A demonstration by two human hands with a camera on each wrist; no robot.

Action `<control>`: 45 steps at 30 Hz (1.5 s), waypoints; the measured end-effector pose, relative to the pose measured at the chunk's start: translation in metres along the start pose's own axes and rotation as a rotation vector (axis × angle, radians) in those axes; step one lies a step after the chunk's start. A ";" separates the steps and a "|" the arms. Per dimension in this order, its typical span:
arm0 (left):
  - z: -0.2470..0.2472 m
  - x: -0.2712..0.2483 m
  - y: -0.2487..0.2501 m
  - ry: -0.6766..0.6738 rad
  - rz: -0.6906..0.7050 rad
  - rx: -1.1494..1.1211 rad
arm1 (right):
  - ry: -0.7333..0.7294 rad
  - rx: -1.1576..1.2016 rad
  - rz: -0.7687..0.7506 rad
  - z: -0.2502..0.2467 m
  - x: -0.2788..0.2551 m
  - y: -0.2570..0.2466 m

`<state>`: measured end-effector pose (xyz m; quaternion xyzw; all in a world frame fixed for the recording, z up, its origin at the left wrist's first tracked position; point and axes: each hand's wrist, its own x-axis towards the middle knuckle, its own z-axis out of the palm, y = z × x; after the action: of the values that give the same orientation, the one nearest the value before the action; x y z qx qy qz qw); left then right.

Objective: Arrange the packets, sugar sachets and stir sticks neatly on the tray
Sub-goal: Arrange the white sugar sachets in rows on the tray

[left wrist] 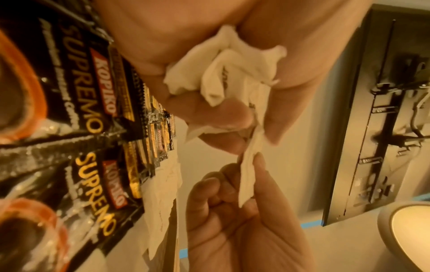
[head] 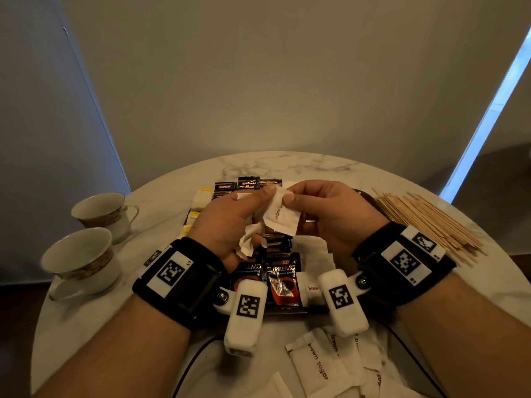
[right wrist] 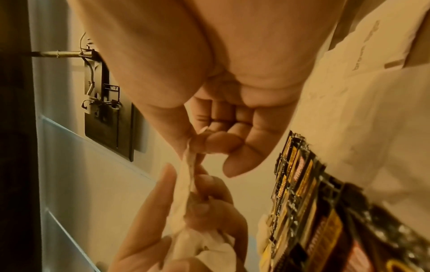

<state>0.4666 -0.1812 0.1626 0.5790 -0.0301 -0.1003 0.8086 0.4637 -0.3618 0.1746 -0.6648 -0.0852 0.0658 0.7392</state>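
A white brown sugar sachet (head: 280,216) hangs in the middle of the head view, above the tray, pinched at its top edge between both hands. The left hand (head: 232,222) grips that edge with thumb and forefinger, and its lower fingers curl around a crumpled bunch of more white sachets (head: 248,239); the left wrist view shows this bunch (left wrist: 223,73) bulging out of the palm. The right hand (head: 327,214) pinches the same sachet from the right side with thumb and forefinger, its other fingers curled inward, as the right wrist view shows (right wrist: 223,139)

Below the hands, the dark tray (head: 287,310) sits at centre frame, carrying rows of black Kopiko coffee packets (head: 280,278), with yellow-and-white tea bags (head: 198,201) along its left side and a few white sachets on its right part (head: 316,251). More brown sugar sachets (head: 316,366) lie loose on the marble table (head: 287,165) at the lower centre and lower right of the frame, off the tray. A heap of wooden stir sticks (head: 425,222) lies on the table right of the tray, behind the right wrist. Two teacups (head: 83,259) stand at the left of the frame
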 end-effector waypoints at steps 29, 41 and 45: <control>0.003 -0.003 0.004 0.139 0.033 0.074 | 0.498 -0.177 0.180 -0.042 0.017 -0.003; 0.004 -0.009 0.011 0.208 0.023 -0.016 | 0.538 -0.500 0.549 -0.077 0.014 0.017; 0.004 -0.009 0.011 0.214 0.008 -0.009 | 0.479 -0.539 0.551 -0.071 0.015 0.012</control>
<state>0.4582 -0.1793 0.1751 0.5827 0.0547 -0.0349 0.8101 0.4941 -0.4267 0.1557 -0.8280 0.2542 0.0798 0.4934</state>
